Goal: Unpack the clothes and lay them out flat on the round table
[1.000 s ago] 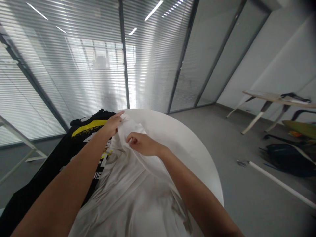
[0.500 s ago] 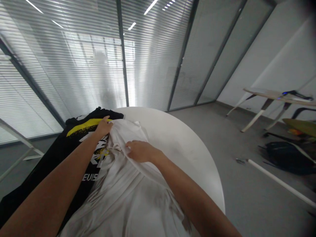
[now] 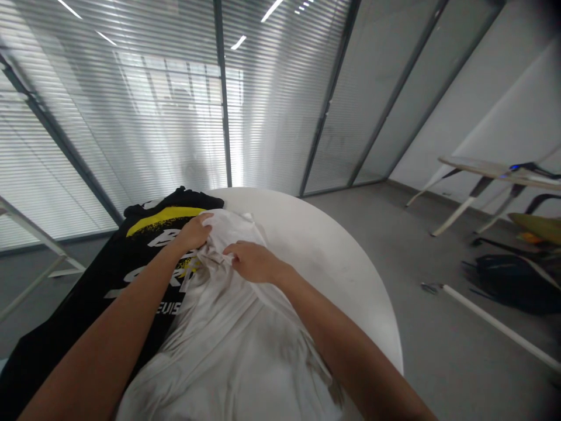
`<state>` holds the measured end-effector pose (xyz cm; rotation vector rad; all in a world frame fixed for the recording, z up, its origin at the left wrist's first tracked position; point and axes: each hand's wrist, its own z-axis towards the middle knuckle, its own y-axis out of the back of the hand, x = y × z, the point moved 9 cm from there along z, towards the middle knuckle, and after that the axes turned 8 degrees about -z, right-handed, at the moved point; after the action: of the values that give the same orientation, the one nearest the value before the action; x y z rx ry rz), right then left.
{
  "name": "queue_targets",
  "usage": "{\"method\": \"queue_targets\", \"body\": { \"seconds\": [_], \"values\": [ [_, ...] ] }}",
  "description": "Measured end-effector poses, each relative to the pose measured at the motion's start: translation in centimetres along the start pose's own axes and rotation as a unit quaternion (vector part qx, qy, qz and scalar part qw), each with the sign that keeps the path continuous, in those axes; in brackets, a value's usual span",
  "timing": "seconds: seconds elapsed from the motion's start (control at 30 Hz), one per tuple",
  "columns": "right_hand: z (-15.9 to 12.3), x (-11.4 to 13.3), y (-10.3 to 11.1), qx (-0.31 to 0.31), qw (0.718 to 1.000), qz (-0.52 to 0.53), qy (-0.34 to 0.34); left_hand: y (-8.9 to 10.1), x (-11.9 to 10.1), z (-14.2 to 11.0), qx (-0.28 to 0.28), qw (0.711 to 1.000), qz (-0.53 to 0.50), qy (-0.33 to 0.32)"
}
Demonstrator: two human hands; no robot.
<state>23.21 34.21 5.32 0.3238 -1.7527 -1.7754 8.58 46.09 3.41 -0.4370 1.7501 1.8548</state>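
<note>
A crumpled white garment [image 3: 232,345] lies on a round white table [image 3: 324,257], reaching from the near edge to the table's middle. My left hand [image 3: 194,233] is closed on the garment's far left edge. Close beside it, my right hand [image 3: 250,261] pinches a fold of the same cloth. A black garment [image 3: 131,257] with a yellow stripe and white lettering lies spread on the left part of the table, partly under the white one.
Glass walls with slatted blinds stand behind the table. On the right are a light desk [image 3: 491,175], a dark bag [image 3: 512,275] on the grey floor and a white pole [image 3: 495,324]. A white frame [image 3: 30,234] stands at the left.
Both hands lowered the white cloth's far edge from a raised hold toward the table and drew closer together. The left hand shifted left, then back right.
</note>
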Motion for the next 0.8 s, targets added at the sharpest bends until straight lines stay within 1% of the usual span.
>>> {"method": "queue_targets", "body": {
  "seconds": [0.07, 0.13, 0.23, 0.3, 0.33, 0.37, 0.4, 0.47, 0.53, 0.57, 0.6, 0.63, 0.67, 0.7, 0.8],
  "values": [
    [0.0, -0.4, 1.3, -0.029, 0.999, 0.006, -0.019, 0.0, -0.2, -0.2, 0.033, 0.999, -0.004, 0.016],
    [-0.1, -0.6, 2.2, -0.051, 0.998, 0.013, -0.028, 0.2, -0.7, -0.4, 0.049, 0.999, -0.005, 0.017],
    [-0.1, -0.3, 2.5, -0.070, 0.997, 0.033, -0.024, 0.8, -1.3, -0.8, 0.029, 0.999, -0.030, 0.012],
    [0.1, 0.1, 2.2, -0.077, 0.996, 0.051, -0.010, 0.8, -1.0, -1.1, 0.018, 0.993, -0.114, 0.040],
    [0.1, 0.5, 2.0, -0.079, 0.995, 0.061, 0.002, 0.6, -0.8, -1.3, 0.018, 0.981, -0.184, 0.060],
    [0.2, 0.8, 1.8, -0.079, 0.994, 0.072, 0.017, 0.3, -0.7, -1.5, 0.020, 0.960, -0.267, 0.080],
    [0.3, 1.2, 1.6, -0.080, 0.993, 0.084, 0.030, 0.0, -0.6, -1.7, 0.024, 0.931, -0.351, 0.098],
    [0.3, 1.6, 1.5, -0.082, 0.989, 0.111, 0.047, -0.6, -1.0, -2.0, 0.046, 0.864, -0.488, 0.117],
    [0.4, 1.6, 1.5, -0.081, 0.986, 0.142, 0.046, -0.9, -1.4, -2.1, 0.060, 0.807, -0.574, 0.127],
    [0.4, 1.5, 1.6, -0.080, 0.983, 0.157, 0.040, -0.9, -1.4, -2.1, 0.063, 0.787, -0.600, 0.130],
    [0.5, 1.4, 1.7, -0.080, 0.981, 0.172, 0.034, -1.0, -1.4, -2.1, 0.061, 0.775, -0.615, 0.133],
    [0.5, 1.3, 1.8, -0.080, 0.980, 0.182, 0.029, -1.1, -1.1, -2.0, 0.055, 0.775, -0.615, 0.137],
    [0.5, 1.2, 1.8, -0.079, 0.979, 0.186, 0.024, -1.2, -0.6, -2.0, 0.046, 0.787, -0.599, 0.142],
    [0.5, 1.2, 1.8, -0.076, 0.980, 0.181, 0.023, -1.3, 0.0, -1.9, 0.035, 0.808, -0.569, 0.146],
    [0.3, 1.5, 1.2, -0.044, 0.990, 0.130, 0.033, -1.4, 1.8, -1.7, 0.008, 0.893, -0.427, 0.143]
  ]
}}
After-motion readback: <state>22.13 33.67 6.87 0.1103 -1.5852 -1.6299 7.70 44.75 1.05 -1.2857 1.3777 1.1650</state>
